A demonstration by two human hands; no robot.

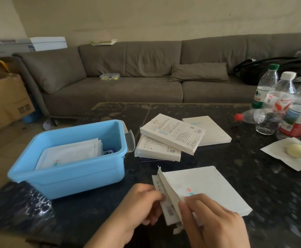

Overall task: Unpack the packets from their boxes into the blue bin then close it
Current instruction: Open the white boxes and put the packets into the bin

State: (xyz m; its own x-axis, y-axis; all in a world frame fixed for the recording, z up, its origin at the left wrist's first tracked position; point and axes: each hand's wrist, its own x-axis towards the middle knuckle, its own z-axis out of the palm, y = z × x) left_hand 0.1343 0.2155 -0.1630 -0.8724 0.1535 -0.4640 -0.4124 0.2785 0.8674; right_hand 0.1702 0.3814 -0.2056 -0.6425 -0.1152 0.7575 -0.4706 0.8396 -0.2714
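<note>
Near the table's (253,185) front edge, left hand (139,206) pinches an opened white box (165,212) at its flap end; right hand (210,219) pinches the white packets (205,190) sticking out of it, thumb on top. Blue bin (71,178) sits at the table's left edge, lid off, holding a stack of flat white packets (71,153). Three more white boxes (171,135) lie piled mid-table, just beside the bin's right side. Water bottles (287,104) crowd the far right corner.

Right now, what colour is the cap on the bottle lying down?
Red cap, head view.
</note>
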